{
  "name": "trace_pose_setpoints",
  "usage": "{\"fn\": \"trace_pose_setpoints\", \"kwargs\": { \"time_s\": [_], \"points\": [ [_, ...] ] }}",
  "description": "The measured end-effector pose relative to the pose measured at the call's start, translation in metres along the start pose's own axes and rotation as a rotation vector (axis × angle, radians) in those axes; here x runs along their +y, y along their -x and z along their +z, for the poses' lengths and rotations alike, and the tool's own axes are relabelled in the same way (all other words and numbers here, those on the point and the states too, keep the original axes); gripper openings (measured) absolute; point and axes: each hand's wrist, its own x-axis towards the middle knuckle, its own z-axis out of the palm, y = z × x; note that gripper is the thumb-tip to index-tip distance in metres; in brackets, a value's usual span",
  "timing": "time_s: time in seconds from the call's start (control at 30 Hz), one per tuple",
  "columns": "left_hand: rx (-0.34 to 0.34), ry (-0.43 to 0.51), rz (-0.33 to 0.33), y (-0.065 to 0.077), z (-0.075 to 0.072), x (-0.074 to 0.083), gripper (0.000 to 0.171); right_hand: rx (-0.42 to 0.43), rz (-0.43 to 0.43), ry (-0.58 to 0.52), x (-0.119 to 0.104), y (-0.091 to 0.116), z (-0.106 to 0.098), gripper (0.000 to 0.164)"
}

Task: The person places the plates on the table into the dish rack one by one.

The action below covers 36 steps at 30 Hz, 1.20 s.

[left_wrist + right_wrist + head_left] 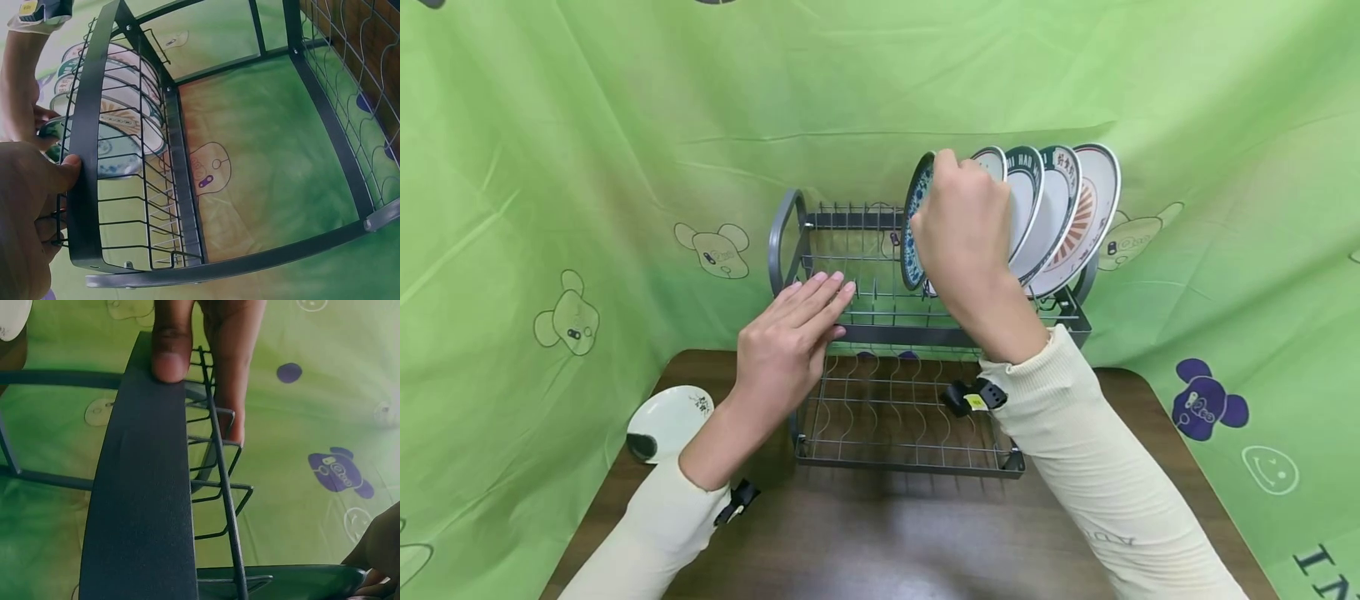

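A two-tier dish rack [895, 337] of dark metal stands on the table. My right hand [966, 221] grips a plate with a blue pattern and a dark rim [912, 258], upright in the upper tier at the left end of a row of plates. In the left wrist view this plate [115, 150] shows behind the rack's wires. My left hand [782, 342] holds the upper tier's front rail near its left end. Its thumb [170, 365] lies on the rail's face, and its fingers reach over the wires.
Several white plates [1093, 200] with printed rims lean to the right of the held plate. The lower tier [910, 458] has wavy wire slots. A white dish with a dark green patch [666, 417] lies on the brown table [880, 533] at the left. Green printed cloth [850, 83] hangs behind.
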Motion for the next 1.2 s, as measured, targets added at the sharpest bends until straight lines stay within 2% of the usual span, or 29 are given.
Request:
{"fn": "trace_pose_setpoints", "kwargs": {
  "time_s": [0.17,0.37,0.47,0.6,0.73,1.0,1.13,1.2],
  "points": [
    [0.003,0.000,0.004,-0.001,0.001,0.001,0.036,-0.109,0.035,0.057,0.000,0.000,0.003,0.017],
    [0.002,-0.003,0.004,-0.001,0.003,0.001,0.036,-0.157,0.066,0.100,0.001,-0.002,0.005,0.015],
    [-0.006,-0.005,-0.001,-0.001,0.004,0.002,0.036,-0.245,0.110,0.121,0.001,-0.005,0.002,0.019],
    [-0.006,-0.007,-0.007,-0.002,0.003,0.002,0.036,-0.403,0.166,0.176,-0.002,-0.010,-0.004,0.027],
    [-0.001,-0.009,-0.010,-0.002,0.003,0.001,0.036,-0.503,0.168,0.239,-0.002,-0.012,-0.005,0.031],
    [-0.005,-0.020,-0.014,-0.002,0.003,-0.001,0.035,-0.535,0.159,0.207,-0.001,-0.012,-0.001,0.034],
    [-0.006,-0.023,-0.016,-0.002,0.002,-0.004,0.035,-0.551,0.162,0.187,-0.006,-0.010,-0.006,0.043],
    [-0.007,-0.022,-0.018,-0.002,0.002,-0.005,0.035,-0.532,0.168,0.155,-0.008,-0.004,-0.013,0.049]
  ]
}}
